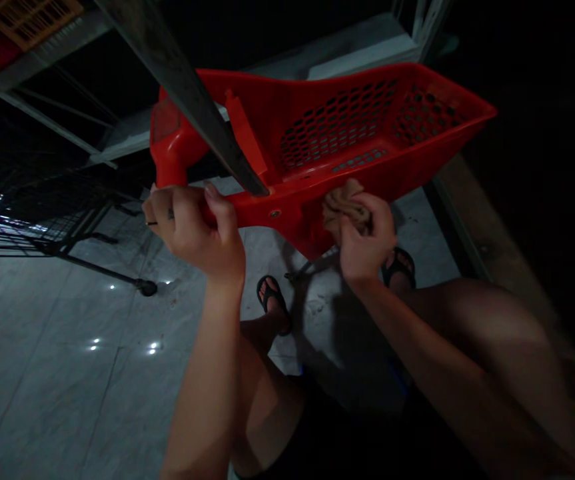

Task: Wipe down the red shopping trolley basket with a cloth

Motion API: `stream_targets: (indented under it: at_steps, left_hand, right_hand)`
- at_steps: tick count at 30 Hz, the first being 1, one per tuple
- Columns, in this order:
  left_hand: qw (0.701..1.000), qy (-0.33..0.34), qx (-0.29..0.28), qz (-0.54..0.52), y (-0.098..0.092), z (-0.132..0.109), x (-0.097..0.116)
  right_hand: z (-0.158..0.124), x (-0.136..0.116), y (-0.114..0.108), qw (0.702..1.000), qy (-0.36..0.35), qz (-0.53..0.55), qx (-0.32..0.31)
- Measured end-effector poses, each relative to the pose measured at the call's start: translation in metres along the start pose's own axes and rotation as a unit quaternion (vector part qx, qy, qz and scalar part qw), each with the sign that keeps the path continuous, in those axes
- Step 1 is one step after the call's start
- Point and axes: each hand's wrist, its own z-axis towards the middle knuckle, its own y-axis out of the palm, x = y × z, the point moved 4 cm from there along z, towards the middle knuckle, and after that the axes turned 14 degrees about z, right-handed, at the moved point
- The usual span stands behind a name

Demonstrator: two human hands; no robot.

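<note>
Glossy, marbled grey floor tiles [67,360] spread under dim light, with small bright reflections to the left and deep darkness at the right. Over them, the left grip [194,223] is closed around the narrow end of a red plastic basket [407,170], thumb on top and fingers curled round the bar. The right grip [367,233] is clenched on a crumpled brown cloth [346,208], soft and folded into thick creases, pressed against the outer side wall of the basket. That wall lies directly ahead of the right grip, and the basket stretches away from both grips toward the upper right. On its side, between the two grips, sits a small round fitting [274,214], too small to make out any writing. Smooth and shiny, the basket tapers toward a pointed corner, and its inner walls are pierced with rows of rounded holes. Beyond the left grip, a flat grey metal bar [192,100] slants down from the top and meets the red plastic. Farther out are a pale metal shelf [362,57] behind the basket, a yellow-orange slatted crate [32,20] at the upper left, and a dark wire cart [62,243] on a caster; below, black flip-flops [274,297] stand on the tiles.
</note>
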Motion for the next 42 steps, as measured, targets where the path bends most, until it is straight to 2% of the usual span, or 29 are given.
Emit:
stream_targets:
  at_steps: [2,5,9,12,14,16,19,21,23,25,29,31,33,36,40,42]
  left_hand:
    - [0.999,0.03,0.043,-0.007,-0.002,-0.001,0.004]
    - [0.998,0.037,0.053,0.005,0.0,-0.003,0.004]
    - [0.999,0.021,0.034,0.019,0.004,-0.001,-0.002]
    - [0.997,0.049,0.057,0.016,0.003,0.001,-0.004]
    - [0.996,0.058,0.065,0.017,0.002,0.001,-0.004]
    - [0.997,0.047,0.049,0.019,0.003,0.001,-0.005]
    - [0.999,0.012,0.03,0.026,0.005,-0.001,-0.011]
    - [0.999,0.005,0.024,0.04,0.006,-0.001,-0.014]
    - [0.998,0.027,0.031,0.05,0.006,0.0,-0.016]
    - [0.997,0.055,0.029,0.049,0.004,0.001,-0.017]
    - [0.997,0.067,-0.001,0.036,0.005,0.001,-0.017]
    - [0.997,0.067,0.025,0.029,0.005,0.0,-0.013]
    - [0.997,0.059,0.046,0.024,0.007,-0.002,-0.009]
    - [0.999,0.018,0.025,0.038,0.012,-0.003,-0.003]
    - [0.998,-0.034,-0.01,0.043,0.011,-0.004,0.004]
    - [0.997,-0.052,-0.042,0.047,0.01,-0.003,0.006]
  right_hand:
    - [0.013,-0.009,0.001,0.998,-0.062,-0.008,-0.006]
    - [-0.003,-0.011,0.01,0.988,-0.126,-0.026,-0.09]
    - [-0.049,0.021,0.007,0.974,-0.142,-0.045,-0.171]
    - [-0.06,0.035,-0.002,0.968,-0.147,-0.024,-0.203]
    - [-0.052,0.027,-0.004,0.964,-0.162,-0.012,-0.21]
    - [-0.038,0.008,0.001,0.959,-0.185,-0.013,-0.215]
    - [-0.018,-0.012,0.014,0.937,-0.226,-0.012,-0.267]
    - [-0.009,-0.01,0.018,0.914,-0.251,-0.005,-0.319]
    - [-0.002,0.007,0.012,0.9,-0.265,-0.005,-0.347]
    - [0.008,0.031,-0.006,0.908,-0.257,-0.03,-0.33]
    - [0.033,0.077,-0.05,0.956,-0.178,-0.131,-0.194]
    - [0.042,0.092,-0.062,0.968,-0.12,-0.161,-0.148]
    - [0.043,0.096,-0.063,0.977,-0.07,-0.171,-0.102]
    - [0.026,0.076,-0.043,0.986,-0.03,-0.157,-0.051]
    - [-0.012,0.014,0.005,0.989,-0.044,-0.066,-0.128]
    - [-0.016,-0.016,0.019,0.989,-0.061,-0.028,-0.133]
